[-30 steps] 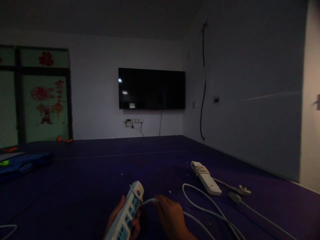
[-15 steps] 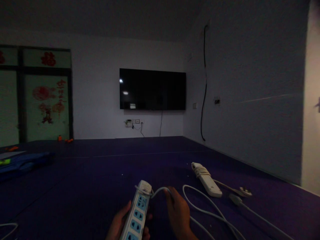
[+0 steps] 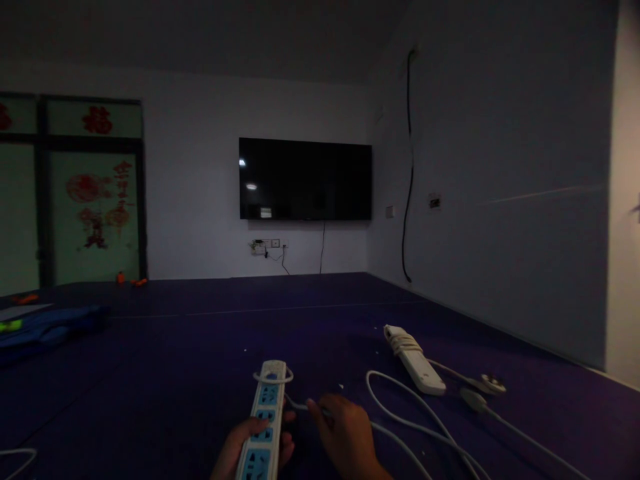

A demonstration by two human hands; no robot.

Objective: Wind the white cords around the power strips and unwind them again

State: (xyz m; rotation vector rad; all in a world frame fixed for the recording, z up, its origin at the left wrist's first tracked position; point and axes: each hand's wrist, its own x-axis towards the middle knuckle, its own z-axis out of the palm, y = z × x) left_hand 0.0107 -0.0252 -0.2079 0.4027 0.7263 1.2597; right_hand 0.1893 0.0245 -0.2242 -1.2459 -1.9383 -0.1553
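Note:
A white power strip (image 3: 262,427) with blue socket faces is gripped in my left hand (image 3: 240,441), thumb across its front and fingers round its right side. A loop of its white cord (image 3: 395,435) crosses the strip near the top end. To the right of the strip, my right hand (image 3: 347,430) is closed on that cord. From the right hand the cord trails over the dark purple surface (image 3: 190,380) in a loose curve. A plug end (image 3: 473,400) of a white cord lies at the right.
A second white power strip (image 3: 420,367), its cord wound round one end, lies at right beside a three-pin plug (image 3: 493,383). Blue cloth (image 3: 55,325) rests at far left. Small orange objects (image 3: 139,283) sit near the door. A television (image 3: 305,179) hangs on the back wall.
My right hand has moved down and slightly left with the cord. The power strip has shifted left and turned more upright, and the cord now loops across its top end.

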